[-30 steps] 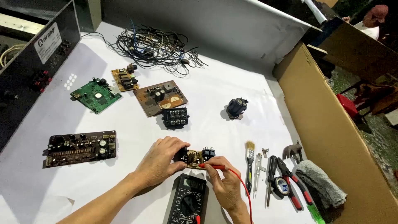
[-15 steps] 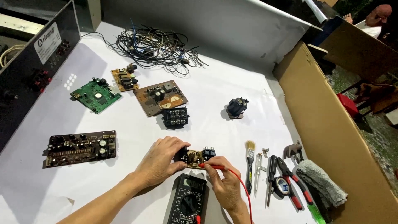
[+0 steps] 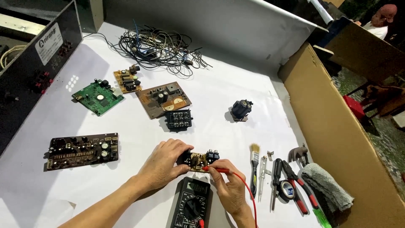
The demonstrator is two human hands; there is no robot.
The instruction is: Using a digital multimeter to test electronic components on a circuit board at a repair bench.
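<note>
I see the white table (image 3: 236,97) spread with boards so each stays reachable; the multimeter (image 3: 192,207) sits just below my hands for easy reading. My left hand (image 3: 162,164) curls closed over the small circuit board (image 3: 198,160), pinning it flat, while my right hand (image 3: 228,188) pinches the red probe (image 3: 217,170) against it.

Small brown circuit board (image 3: 199,161) with black connectors, flat on the white table, thin red probe (image 3: 216,170) touching its near edge
</note>
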